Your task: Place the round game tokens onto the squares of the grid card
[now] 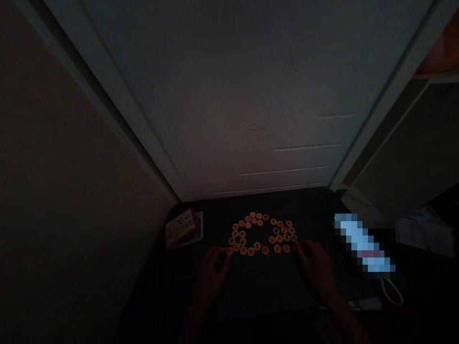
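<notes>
Dim scene, viewed from above. Left hand point(212, 268) low on the dark surface point(265, 286), fingers curled inward, tips touching or just short of the nearest of the round pieces point(283, 237). Too dark to tell whether pinching that piece or merely resting against it. Right hand point(316, 263) well apart from the left, also down on the surface, fingers bent, tips just beside the piece at the near right end of the group. Grip there likewise impossible to tell.

Pieces spread just beyond both sets of fingertips, between the two hands and farther out. Tan discs with red or dark marks, lying flat in a loose, ring-like cluster.

Beyond and outward of the left hand, a small printed box point(181, 229), lying tilted, well apart from the discs. Outward of the right hand, a blurred blue patch point(364, 244). Nearer than that, beside the right forearm, a white cable point(391, 291). Far past the pieces, a pale door point(251, 95) with heart shapes.
</notes>
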A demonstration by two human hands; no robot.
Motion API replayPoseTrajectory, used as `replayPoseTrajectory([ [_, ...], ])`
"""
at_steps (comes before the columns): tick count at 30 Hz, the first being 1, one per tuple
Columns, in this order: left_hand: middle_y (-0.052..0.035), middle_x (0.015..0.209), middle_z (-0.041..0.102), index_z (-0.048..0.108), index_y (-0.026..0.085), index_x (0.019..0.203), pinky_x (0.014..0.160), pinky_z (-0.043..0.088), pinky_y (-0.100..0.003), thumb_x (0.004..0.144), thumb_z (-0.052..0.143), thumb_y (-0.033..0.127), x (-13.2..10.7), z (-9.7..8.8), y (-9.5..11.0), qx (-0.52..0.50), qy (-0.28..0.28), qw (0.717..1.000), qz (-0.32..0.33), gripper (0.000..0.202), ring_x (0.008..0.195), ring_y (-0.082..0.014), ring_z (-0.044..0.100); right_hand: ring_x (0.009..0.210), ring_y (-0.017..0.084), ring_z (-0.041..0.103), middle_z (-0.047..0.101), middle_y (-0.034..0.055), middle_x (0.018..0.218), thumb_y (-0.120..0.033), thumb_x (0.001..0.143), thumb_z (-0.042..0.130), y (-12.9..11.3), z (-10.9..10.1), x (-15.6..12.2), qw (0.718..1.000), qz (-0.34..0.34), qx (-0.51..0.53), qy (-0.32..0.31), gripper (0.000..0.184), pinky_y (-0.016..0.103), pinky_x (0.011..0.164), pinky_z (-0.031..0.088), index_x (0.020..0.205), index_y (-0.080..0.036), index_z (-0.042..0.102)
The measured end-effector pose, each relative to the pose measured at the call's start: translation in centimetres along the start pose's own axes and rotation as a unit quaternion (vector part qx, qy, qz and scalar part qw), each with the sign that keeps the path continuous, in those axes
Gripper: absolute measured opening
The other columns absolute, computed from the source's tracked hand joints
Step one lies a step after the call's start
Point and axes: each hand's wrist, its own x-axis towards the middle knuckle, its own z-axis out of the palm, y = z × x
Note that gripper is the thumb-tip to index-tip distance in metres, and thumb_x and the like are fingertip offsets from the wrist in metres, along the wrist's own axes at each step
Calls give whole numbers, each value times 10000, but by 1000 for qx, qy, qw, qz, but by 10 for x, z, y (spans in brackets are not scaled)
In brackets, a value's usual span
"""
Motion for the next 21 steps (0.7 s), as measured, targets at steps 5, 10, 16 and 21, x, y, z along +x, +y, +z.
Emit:
replayPoseTrajectory([
  [5, -36, 1055, 691, 698, 266, 1064, 779, 557, -337, 913, 584, 365, 0, -1, 0, 1, -9, 1000, -8, 213, 803, -185, 651, 808, 242, 641, 710, 78, 870, -521, 944, 520, 4, 5, 1, 999, -28, -28, 14, 348, 355, 740, 480, 906, -223, 695],
  [10, -32, 1047, 700, 708, 275, 1065, 766, 557, -333, 902, 595, 364, 0, 0, 0, -1, -3, 1000, -10, 218, 789, -185, 654, 812, 249, 628, 697, 89, 862, -495, 947, 511, 9, 10, 4, 997, -52, -43, 29, 326, 364, 746, 472, 889, -221, 677],
  [16, -37, 1051, 698, 708, 271, 1072, 773, 556, -335, 898, 601, 355, 1, 0, 0, -9, -2, 1000, 1, 221, 791, -183, 655, 836, 252, 633, 689, 99, 880, -477, 966, 476, 9, 10, 4, 997, -56, -34, 33, 327, 372, 778, 475, 894, -216, 660],
  [21, -37, 1057, 695, 709, 268, 1039, 789, 555, -334, 921, 588, 416, 0, -4, 6, -36, 8, 999, -12, 224, 823, -184, 662, 844, 243, 657, 711, 97, 925, -493, 967, 458, 5, 4, 4, 999, -5, 1, 33, 364, 357, 774, 488, 938, -201, 673],
])
